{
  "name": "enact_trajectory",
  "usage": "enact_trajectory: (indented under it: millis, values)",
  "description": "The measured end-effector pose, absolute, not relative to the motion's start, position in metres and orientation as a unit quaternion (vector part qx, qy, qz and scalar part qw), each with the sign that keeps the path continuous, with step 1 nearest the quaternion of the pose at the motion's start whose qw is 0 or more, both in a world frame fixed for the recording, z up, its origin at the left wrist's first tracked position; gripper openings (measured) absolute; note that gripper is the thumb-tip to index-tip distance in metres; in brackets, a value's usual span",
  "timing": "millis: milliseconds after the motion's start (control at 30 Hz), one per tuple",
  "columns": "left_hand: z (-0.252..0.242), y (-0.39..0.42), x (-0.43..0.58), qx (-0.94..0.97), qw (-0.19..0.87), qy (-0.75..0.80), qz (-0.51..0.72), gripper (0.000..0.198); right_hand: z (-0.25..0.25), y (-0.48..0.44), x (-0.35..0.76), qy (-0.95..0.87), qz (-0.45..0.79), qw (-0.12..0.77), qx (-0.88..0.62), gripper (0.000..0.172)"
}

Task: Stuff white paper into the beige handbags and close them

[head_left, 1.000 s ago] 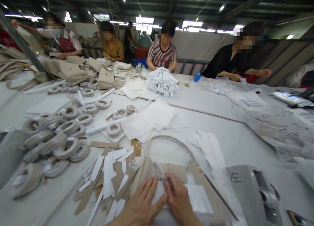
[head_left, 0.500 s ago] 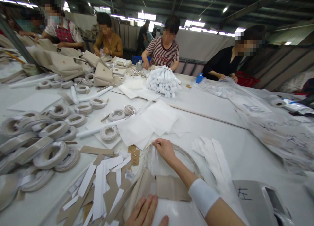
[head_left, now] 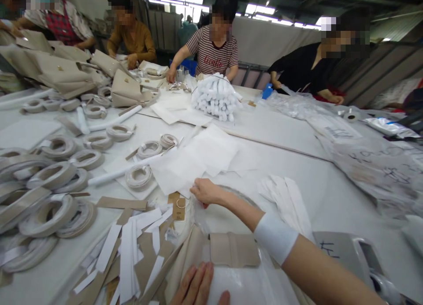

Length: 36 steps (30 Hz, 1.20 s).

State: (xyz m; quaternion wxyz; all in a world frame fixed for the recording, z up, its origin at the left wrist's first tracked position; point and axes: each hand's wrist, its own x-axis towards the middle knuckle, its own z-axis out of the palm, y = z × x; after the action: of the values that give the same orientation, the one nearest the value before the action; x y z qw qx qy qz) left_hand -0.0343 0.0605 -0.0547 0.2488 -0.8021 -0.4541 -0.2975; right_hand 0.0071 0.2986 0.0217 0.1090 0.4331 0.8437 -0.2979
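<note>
At the bottom, my left hand (head_left: 195,286) lies flat, fingers extended, on a beige bag (head_left: 234,250) with a white sheet (head_left: 231,280) over its lower part. My right hand (head_left: 208,193) reaches beyond the bag, its fingers closed on the bag's thin strap (head_left: 243,194), which arcs away to the right behind my forearm. Clear plastic film (head_left: 201,219) hangs beneath that hand. A brown hang tag (head_left: 178,208) with a string loop is just left of it. The strap's end in my fingers is hidden.
Cut strips (head_left: 127,252) and coiled straps (head_left: 53,175) crowd the left. White sheets (head_left: 211,150) and a bundle of white rolls (head_left: 216,98) lie ahead. A grey box (head_left: 333,252) and plastic bags (head_left: 360,177) are on the right. Several co-workers stand across the table.
My right hand has moved slightly left with the strap, and its wrist has turned. My left hand stays in place. The camera view has tipped down, and the co-worker at right has lowered an arm.
</note>
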Motion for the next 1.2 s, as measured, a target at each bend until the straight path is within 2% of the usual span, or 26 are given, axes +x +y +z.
enact_trajectory:
  millis: [100,333,467,600,733,833,900,1033,1200]
  values:
    - [-0.052,0.059,-0.038,-0.816,0.242,-0.444,-0.28,0.029,0.04,0.292,-0.003,0.845,-0.319,0.119,0.413,0.037]
    - [-0.047,0.054,-0.048,-0.843,0.224,-0.419,-0.252,0.041,0.068,0.251,0.022,0.867,-0.281,0.023,0.411,0.015]
    - [-0.044,0.052,-0.05,-0.85,0.209,-0.413,-0.251,0.047,0.082,0.224,0.049,0.862,-0.309,-0.06,0.398,0.011]
    - [-0.045,0.05,-0.05,-0.85,0.218,-0.411,-0.247,0.047,0.087,0.188,0.066,0.855,-0.339,-0.064,0.387,0.011]
    - [-0.052,0.049,-0.04,-0.831,0.175,-0.437,-0.297,0.046,0.059,0.133,0.08,0.873,-0.295,-0.079,0.38,0.021]
    - [-0.056,0.046,-0.034,-0.817,0.137,-0.452,-0.33,0.031,0.02,0.096,0.098,0.901,-0.252,-0.168,0.311,0.028]
    - [-0.058,0.042,-0.035,-0.814,0.135,-0.448,-0.344,0.029,-0.005,0.079,0.113,0.91,-0.194,-0.242,0.274,0.034]
    - [-0.06,0.035,-0.044,-0.821,0.134,-0.437,-0.341,0.042,-0.032,0.062,0.136,0.889,-0.13,-0.325,0.295,0.05]
    - [-0.061,0.027,-0.048,-0.8,0.085,-0.484,-0.345,0.051,-0.034,0.05,0.132,0.899,-0.103,-0.321,0.279,0.054]
